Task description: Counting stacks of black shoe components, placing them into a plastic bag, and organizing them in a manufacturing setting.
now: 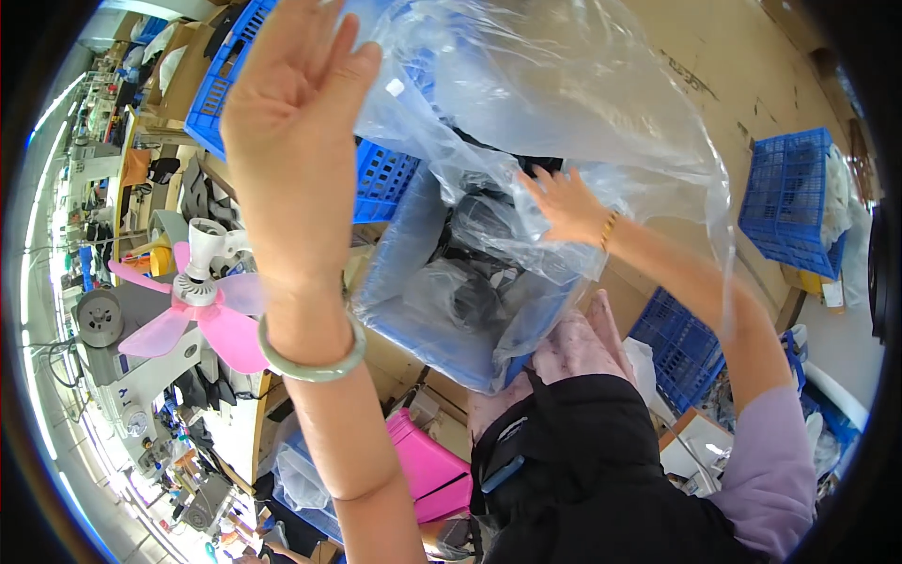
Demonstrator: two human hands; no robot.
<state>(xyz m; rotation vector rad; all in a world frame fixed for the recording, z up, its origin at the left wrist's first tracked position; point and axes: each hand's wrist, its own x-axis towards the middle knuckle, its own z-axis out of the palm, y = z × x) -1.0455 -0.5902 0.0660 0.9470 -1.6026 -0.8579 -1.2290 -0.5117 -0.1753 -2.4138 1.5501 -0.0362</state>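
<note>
A large clear plastic bag point(601, 103) billows over a blue crate point(399, 343) and lines its walls. Inside, under wrinkled film, lie dark items point(474, 291) whose kind I cannot make out. My left hand point(291, 94) is raised beside the bag's left edge, a pale green bangle on its wrist. Its fingers stretch upward and run partly out of the top of the head view; I see nothing gripped. My right hand point(567, 207) lies with spread fingers against the bag over the crate's right side.
A pink-bladed fan point(195, 299) is on the left beside sewing machines. Another blue crate point(785, 197) stands far right, and a blue crate point(676, 338) sits nearer. Close to my left forearm is a bright pink bin point(427, 465).
</note>
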